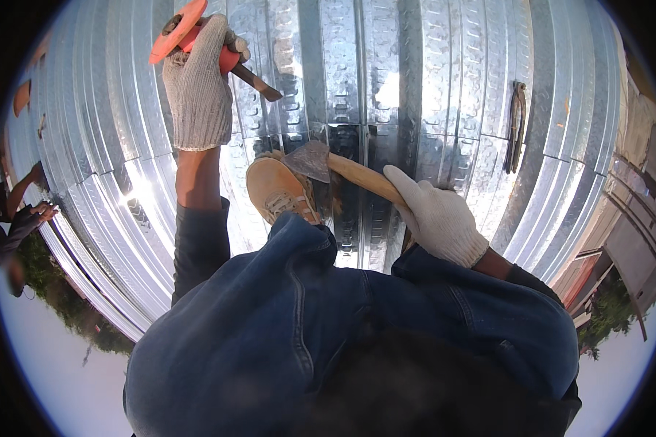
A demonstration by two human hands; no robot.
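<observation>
The left grip (202, 80) clasps the orange-guarded chisel (254, 79), which slants rightward, apart from the hatchet (357, 172) clenched in the right grip (442, 222).

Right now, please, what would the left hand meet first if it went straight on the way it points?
Beyond the left hand, the way looks free over ribbed metal to the picture's top edge, though depth is unclear.

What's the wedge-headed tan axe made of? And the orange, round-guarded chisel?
Axe: handle seems bare wood, tan and matte; wedge head probably steel, dull mottled grey. Chisel: guard likely plastic or rubber, smooth, evenly orange; flat blade perhaps rusty metal, brownish.
</observation>
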